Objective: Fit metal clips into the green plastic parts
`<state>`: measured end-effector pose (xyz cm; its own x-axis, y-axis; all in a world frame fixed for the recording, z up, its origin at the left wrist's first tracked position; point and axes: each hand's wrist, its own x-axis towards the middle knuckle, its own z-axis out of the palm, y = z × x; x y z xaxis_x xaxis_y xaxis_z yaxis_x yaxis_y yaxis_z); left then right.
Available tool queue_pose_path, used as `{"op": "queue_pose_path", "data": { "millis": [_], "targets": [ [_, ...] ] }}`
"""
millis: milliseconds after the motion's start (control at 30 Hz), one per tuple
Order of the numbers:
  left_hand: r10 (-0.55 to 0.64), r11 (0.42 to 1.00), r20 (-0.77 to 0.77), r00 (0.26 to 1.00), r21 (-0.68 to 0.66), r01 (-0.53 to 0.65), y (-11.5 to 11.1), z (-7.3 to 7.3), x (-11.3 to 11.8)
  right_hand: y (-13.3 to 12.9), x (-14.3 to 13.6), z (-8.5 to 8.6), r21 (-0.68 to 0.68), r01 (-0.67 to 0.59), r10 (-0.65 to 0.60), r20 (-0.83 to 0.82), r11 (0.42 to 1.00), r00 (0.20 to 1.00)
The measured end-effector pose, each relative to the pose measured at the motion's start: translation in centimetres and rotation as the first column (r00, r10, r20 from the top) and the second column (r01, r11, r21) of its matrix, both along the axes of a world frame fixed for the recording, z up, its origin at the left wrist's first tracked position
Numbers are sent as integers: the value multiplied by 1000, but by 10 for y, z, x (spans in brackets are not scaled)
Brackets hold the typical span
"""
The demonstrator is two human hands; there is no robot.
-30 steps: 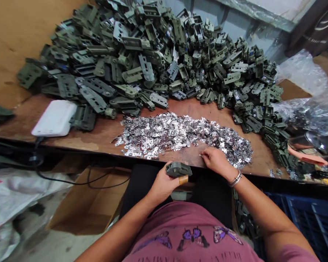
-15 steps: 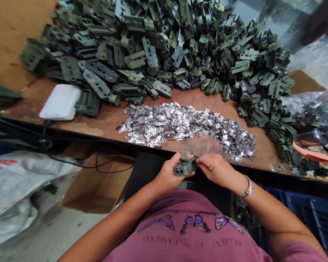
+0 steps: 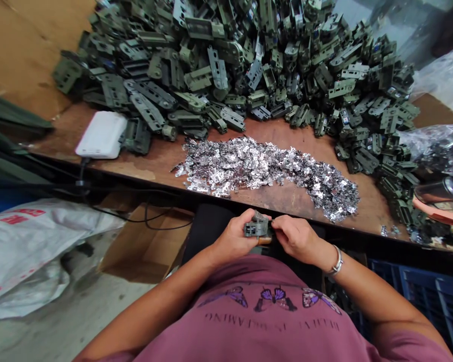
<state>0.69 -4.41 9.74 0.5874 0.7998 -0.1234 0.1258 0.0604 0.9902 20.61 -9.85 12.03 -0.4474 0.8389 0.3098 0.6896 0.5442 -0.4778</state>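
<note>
My left hand (image 3: 236, 239) is wrapped round a grey-green molded part (image 3: 255, 229), held over my lap just below the table's front edge. At the part's right end, my right hand (image 3: 296, 239) is closed in a pinch; what lies between its fingertips is too small and hidden to name. On the table beyond my hands lies a spread of small shiny metal pieces (image 3: 245, 163). Behind them rises a large heap of similar green parts (image 3: 219, 65).
A white box (image 3: 102, 134) with a black cable sits at the table's left. Farther right are an orange-rimmed object (image 3: 440, 213) and clear plastic bags (image 3: 445, 80). Below the table are a cardboard box (image 3: 143, 246), a white sack (image 3: 33, 241) and a blue crate (image 3: 430, 296).
The whole view has shifted, so the table's contents appear farther right. The held part is turned slightly, its end facing me more. Both hands remain together at it.
</note>
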Motion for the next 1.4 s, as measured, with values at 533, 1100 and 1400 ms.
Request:
{"op": "queue_pose_path", "data": {
  "millis": [533,1100,1400],
  "targets": [
    [102,993,37,994,57,-104,-4,-14,-4,-4,-15,-20,-747,31,-716,-624,664,314],
    [166,983,78,983,-91,-159,-6,-18,-11,2,-32,-41,-787,-227,-669,-611,574,423],
    [-18,836,193,981,-534,121,7,4,-10,15,-28,-9,-549,65,-301,-352,833,886]
  ]
}}
